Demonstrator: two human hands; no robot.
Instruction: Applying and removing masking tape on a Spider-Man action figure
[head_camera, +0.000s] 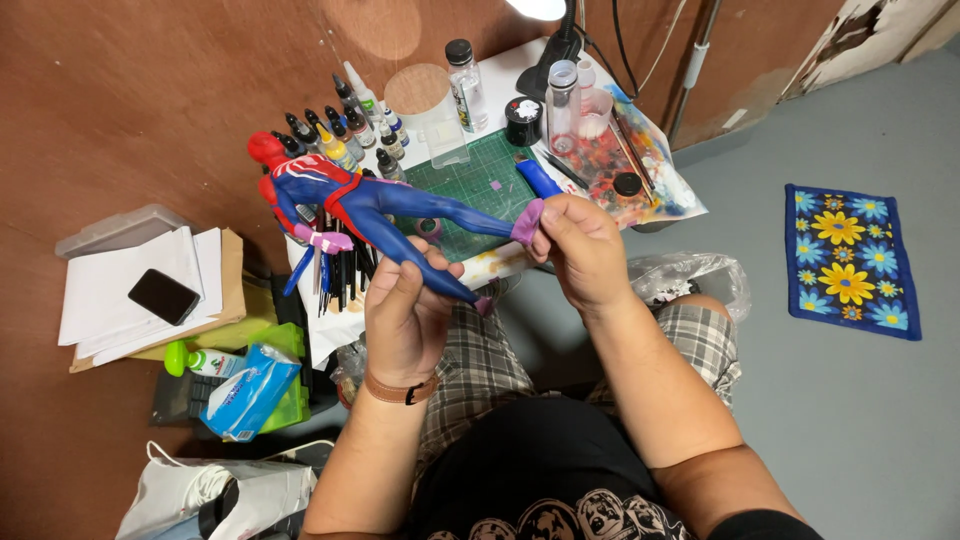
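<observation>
A red-and-blue superhero figure (350, 200) lies level above the green cutting mat (480, 185), its lower leg clasped by the left hand (405, 310), its purple foot pinched by the right hand (585, 250). Paint bottles (345, 135) stand at eleven o'clock; grey floor spreads rightward to a flowered mat (850, 260) at three.

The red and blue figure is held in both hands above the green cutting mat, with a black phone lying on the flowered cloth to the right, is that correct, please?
Not quite. In the head view the black phone lies on the white papers at the left, not on the flowered cloth. Both hands, left and right, do hold the red and blue figure above the green cutting mat.
</observation>
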